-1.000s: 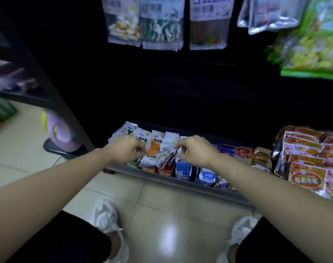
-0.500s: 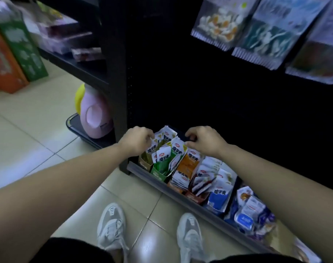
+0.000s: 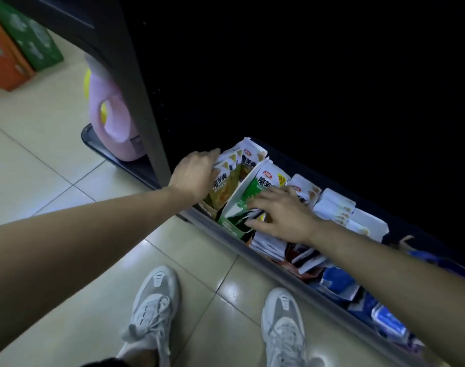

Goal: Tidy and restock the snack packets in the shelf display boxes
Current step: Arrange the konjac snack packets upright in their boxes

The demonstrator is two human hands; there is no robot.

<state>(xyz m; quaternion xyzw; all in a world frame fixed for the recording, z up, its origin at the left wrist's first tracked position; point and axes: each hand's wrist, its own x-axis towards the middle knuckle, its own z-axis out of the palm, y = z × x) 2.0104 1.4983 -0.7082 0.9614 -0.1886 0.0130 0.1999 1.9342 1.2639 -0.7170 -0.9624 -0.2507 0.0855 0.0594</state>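
Your left hand lies against the olive packets at the left end of the shelf rail, tight by the upright; can't tell if the fingers grip. Right hand rests on green packets just behind the rail, fingers spread wide. White packets crowd further right along the rail. Floor lies in front of it.

With left hand touching olive packets, right hand rests on green packets
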